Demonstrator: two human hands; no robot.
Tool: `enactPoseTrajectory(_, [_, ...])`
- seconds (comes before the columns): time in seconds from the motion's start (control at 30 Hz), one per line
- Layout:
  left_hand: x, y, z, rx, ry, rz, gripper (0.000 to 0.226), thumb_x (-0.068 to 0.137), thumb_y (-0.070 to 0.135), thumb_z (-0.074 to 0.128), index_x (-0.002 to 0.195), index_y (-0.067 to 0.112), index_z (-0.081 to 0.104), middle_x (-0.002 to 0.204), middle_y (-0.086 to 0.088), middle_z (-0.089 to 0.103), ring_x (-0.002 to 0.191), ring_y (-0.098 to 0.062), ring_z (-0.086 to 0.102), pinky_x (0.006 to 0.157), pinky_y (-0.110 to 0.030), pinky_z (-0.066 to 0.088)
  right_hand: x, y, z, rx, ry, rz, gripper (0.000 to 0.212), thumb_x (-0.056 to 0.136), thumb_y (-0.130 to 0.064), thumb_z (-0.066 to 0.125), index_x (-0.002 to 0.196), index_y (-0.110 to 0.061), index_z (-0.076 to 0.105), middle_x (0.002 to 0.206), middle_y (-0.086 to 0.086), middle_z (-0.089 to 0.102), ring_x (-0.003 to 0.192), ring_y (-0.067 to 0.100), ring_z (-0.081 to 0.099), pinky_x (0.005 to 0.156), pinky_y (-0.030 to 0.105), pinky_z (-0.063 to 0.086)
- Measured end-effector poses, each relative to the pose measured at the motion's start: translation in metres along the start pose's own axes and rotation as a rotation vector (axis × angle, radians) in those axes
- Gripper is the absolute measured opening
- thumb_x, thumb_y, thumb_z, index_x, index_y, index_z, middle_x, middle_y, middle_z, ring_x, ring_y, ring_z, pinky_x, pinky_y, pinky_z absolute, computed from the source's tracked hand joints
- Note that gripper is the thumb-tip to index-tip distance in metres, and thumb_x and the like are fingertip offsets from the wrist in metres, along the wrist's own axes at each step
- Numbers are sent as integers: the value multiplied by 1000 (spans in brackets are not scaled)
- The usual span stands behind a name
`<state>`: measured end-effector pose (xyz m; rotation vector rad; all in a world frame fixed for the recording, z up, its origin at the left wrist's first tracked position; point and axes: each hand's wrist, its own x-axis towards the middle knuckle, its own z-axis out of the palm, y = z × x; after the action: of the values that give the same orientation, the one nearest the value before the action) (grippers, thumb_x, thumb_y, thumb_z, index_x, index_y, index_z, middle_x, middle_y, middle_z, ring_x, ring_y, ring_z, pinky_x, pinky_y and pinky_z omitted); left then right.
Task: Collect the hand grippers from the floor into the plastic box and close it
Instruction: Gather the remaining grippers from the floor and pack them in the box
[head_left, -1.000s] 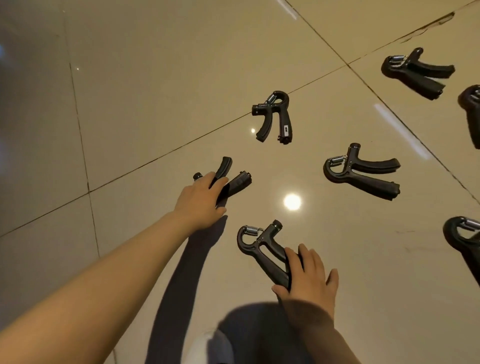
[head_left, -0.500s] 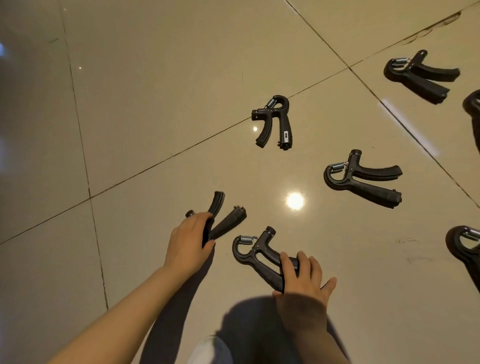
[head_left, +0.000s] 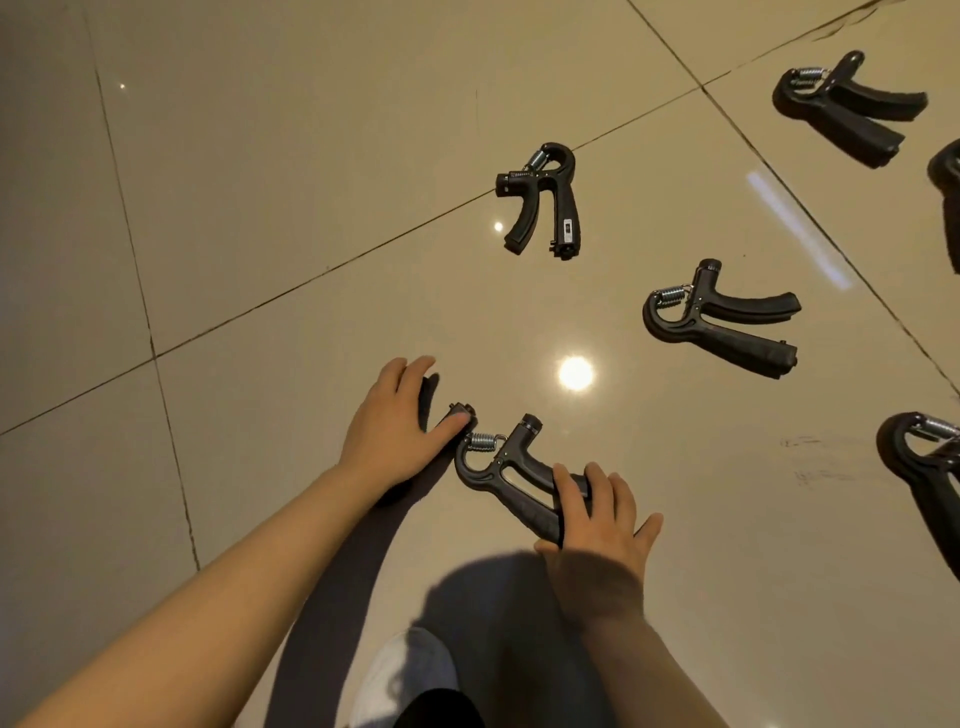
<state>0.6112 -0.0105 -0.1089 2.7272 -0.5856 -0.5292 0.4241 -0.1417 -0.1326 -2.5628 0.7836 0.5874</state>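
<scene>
Single head-worn wide-angle view, looking steeply down and forward onto the glossy beige tiled floor (head_left: 260, 156). Close enough that both bare forearms enter from the bottom edge, hands near the round bright light reflection on the tile (head_left: 575, 372). Beyond that reflection, black spring-loaded plastic hand grippers (head_left: 540, 200) farther off; right of it, others cut by the frame edge. No second view to share anything with.

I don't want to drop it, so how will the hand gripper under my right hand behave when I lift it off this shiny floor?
The hand gripper looks rigid, likely moulded plastic, so it shouldn't flop. Its coil spring may let the handles squeeze together under your right hand. Lying flat, it probably won't roll, though it may slide on the glossy floor.
</scene>
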Motion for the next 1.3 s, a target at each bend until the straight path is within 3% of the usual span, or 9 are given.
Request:
enactPoseTrajectory(0.07, [12,11,7,-42,-54,-20,86,73,59,65,142,23,27,143,-4,33,129,-24,34,101,-36,34,1,0,-1,16,37,3,98,34,-29,96,124,-16,61,125,19,59,117,42,54,82,74,38])
enactPoseTrajectory(0.17, [12,10,14,35,-92,25,88,70,58,69,138,19,31,137,-6,38,129,-25,30,101,-36,32,1,-2,-8,59,-25,11,83,79,-37,71,147,-30,24,155,7,20,144,31,12,109,65,13])
enactPoseTrajectory(0.27, [2,-6,12,85,-38,56,77,74,59,65,129,12,41,130,-5,45,123,-23,37,96,-33,35,-1,0,-10,102,-22,1,78,88,-41,59,149,-34,10,157,0,7,145,25,-1,113,59,6])
enactPoseTrajectory(0.47, [-37,-34,12,5,24,-84,83,74,56,68,137,12,36,138,-6,42,126,-24,39,97,-37,37,-9,7,-1,117,73,-56,77,84,-37,65,147,-25,23,152,2,22,144,25,9,112,60,8])
enactPoseTrajectory(0.67, [-66,-34,22,-11,65,-88,77,71,48,72,134,18,39,133,-1,46,122,-21,42,91,-36,41,-20,29,7,76,147,-114,82,69,-33,76,138,-12,39,140,6,43,133,27,36,107,54,29])
enactPoseTrajectory(0.9, [-70,-15,30,268,-21,-156,93,57,72,67,131,27,34,133,-8,35,119,-29,39,93,-43,30,-39,39,4,-85,128,-90,82,66,-40,78,137,-18,42,141,5,44,136,27,33,108,60,19])
enactPoseTrajectory(1.07, [-66,-11,26,88,40,-174,88,64,51,74,135,19,33,125,-9,48,113,-30,44,91,-40,34,-47,36,-9,-25,120,-90,71,64,-36,76,127,-18,49,127,1,49,126,23,39,112,53,12])
enactPoseTrajectory(1.2, [-95,-2,12,-239,97,-51,81,63,28,77,134,24,37,132,-1,40,121,-22,38,90,-26,30,-61,34,-17,165,215,-92,65,56,-35,76,115,-16,55,106,-2,54,103,23,51,95,39,36])
enactPoseTrajectory(1.3, [-122,15,-5,-321,123,13,77,63,18,76,130,28,41,133,3,35,120,-14,36,90,-22,29,-79,32,-24,342,276,-62,66,56,-28,78,117,-17,54,104,-8,46,103,18,47,87,29,37])
